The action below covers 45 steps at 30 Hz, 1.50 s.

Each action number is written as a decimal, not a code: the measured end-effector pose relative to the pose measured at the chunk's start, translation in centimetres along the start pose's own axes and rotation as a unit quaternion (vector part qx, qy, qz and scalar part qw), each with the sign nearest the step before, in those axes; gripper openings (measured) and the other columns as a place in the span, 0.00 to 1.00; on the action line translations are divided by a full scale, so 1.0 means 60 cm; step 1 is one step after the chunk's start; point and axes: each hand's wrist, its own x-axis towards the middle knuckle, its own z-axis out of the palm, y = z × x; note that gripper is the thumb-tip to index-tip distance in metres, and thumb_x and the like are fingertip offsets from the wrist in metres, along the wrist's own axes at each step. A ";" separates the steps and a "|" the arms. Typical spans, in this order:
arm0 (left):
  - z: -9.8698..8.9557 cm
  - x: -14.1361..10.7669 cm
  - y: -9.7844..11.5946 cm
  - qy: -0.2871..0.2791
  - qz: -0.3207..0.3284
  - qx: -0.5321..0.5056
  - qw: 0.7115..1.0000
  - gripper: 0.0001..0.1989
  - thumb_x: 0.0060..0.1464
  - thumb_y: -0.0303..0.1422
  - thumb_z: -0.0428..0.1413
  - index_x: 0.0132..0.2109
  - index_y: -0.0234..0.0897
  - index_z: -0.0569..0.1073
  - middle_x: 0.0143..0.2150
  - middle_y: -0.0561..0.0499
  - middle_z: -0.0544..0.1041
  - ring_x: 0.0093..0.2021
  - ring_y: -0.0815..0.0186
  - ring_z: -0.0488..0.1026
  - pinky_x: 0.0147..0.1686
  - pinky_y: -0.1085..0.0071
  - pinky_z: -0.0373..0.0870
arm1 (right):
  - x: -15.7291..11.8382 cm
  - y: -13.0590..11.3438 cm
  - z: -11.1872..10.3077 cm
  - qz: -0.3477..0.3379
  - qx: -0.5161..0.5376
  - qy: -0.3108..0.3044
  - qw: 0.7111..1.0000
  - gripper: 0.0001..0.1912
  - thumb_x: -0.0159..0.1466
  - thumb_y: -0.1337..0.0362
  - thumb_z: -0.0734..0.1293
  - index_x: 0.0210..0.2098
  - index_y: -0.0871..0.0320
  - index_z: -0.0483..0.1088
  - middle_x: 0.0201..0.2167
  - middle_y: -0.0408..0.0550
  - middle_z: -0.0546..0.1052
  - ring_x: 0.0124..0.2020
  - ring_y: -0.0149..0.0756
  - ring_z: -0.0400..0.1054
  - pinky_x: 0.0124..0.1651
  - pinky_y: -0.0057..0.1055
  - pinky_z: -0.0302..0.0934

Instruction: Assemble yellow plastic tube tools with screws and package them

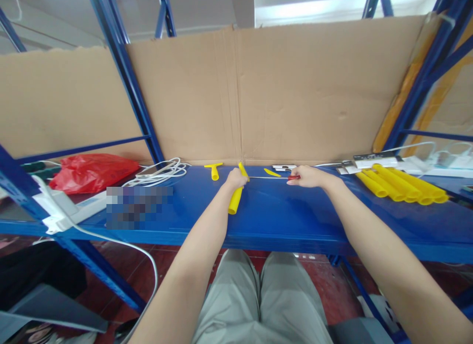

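Note:
My left hand [236, 178] is closed around a yellow plastic tube [233, 204], its open end pointing toward me and a flared yellow top showing past the fingers. In my right hand [308, 177] is a screwdriver [269, 178] with a red handle and a long thin metal shaft. The shaft runs level to the left, and its tip meets or lies very near the yellow part by my left hand; exact contact is too small to tell. Just behind the shaft lies a thin yellow strip [272, 172]. A T-shaped yellow piece [215, 171] stands to the left.
Several yellow tubes [402, 186] lie side by side at the right of the blue shelf [207, 221]. At the left are a red plastic bag [94, 172], coiled white cable [162, 172] and a white power strip [92, 206]. Cardboard [295, 97] walls the back.

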 end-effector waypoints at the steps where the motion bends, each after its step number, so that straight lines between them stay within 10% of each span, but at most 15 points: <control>1: 0.000 -0.001 0.000 0.000 -0.001 0.001 1.000 0.05 0.51 0.24 0.56 0.34 0.24 0.75 0.34 0.37 0.79 0.32 0.61 0.78 0.28 0.74 0.71 | 0.000 -0.001 0.000 -0.002 0.009 0.001 1.000 0.15 0.58 0.54 0.64 0.28 0.59 0.72 0.27 0.49 0.76 0.27 0.35 0.66 0.29 0.28 0.53; 12: 0.002 0.005 -0.004 0.003 0.004 0.005 1.000 0.06 0.51 0.24 0.56 0.35 0.24 0.75 0.35 0.36 0.79 0.33 0.60 0.79 0.29 0.74 0.71 | -0.002 -0.009 -0.005 0.051 0.084 -0.079 0.992 0.18 0.61 0.51 0.60 0.26 0.59 0.66 0.21 0.46 0.70 0.20 0.30 0.61 0.24 0.27 0.53; 19: 0.002 0.006 -0.005 0.003 0.008 0.003 1.000 0.04 0.51 0.23 0.56 0.34 0.25 0.75 0.35 0.37 0.80 0.33 0.61 0.79 0.30 0.74 0.71 | -0.005 -0.015 -0.003 0.030 0.008 0.025 0.999 0.12 0.53 0.59 0.70 0.27 0.58 0.65 0.25 0.46 0.73 0.25 0.31 0.64 0.26 0.26 0.52; 28: 0.000 0.000 -0.002 0.001 0.005 0.001 1.000 0.06 0.52 0.24 0.56 0.36 0.24 0.75 0.35 0.36 0.79 0.31 0.62 0.78 0.27 0.75 0.70 | -0.002 -0.005 -0.001 0.005 0.055 -0.052 0.997 0.19 0.60 0.49 0.62 0.26 0.59 0.68 0.20 0.47 0.72 0.21 0.30 0.63 0.25 0.27 0.53; 37: -0.002 -0.006 0.000 0.004 0.002 -0.009 1.000 0.07 0.51 0.24 0.57 0.38 0.24 0.74 0.36 0.37 0.80 0.31 0.62 0.78 0.27 0.75 0.70 | 0.002 -0.005 0.004 0.014 -0.014 0.051 0.999 0.10 0.52 0.61 0.69 0.31 0.58 0.68 0.26 0.47 0.75 0.27 0.33 0.65 0.28 0.26 0.53; 45: 0.002 0.005 -0.006 -0.004 0.013 -0.008 1.000 0.05 0.51 0.23 0.55 0.35 0.23 0.75 0.35 0.36 0.79 0.30 0.62 0.78 0.26 0.75 0.70 | 0.003 0.004 0.001 -0.017 0.048 -0.030 0.998 0.14 0.60 0.54 0.62 0.28 0.59 0.70 0.23 0.47 0.74 0.23 0.32 0.65 0.28 0.27 0.54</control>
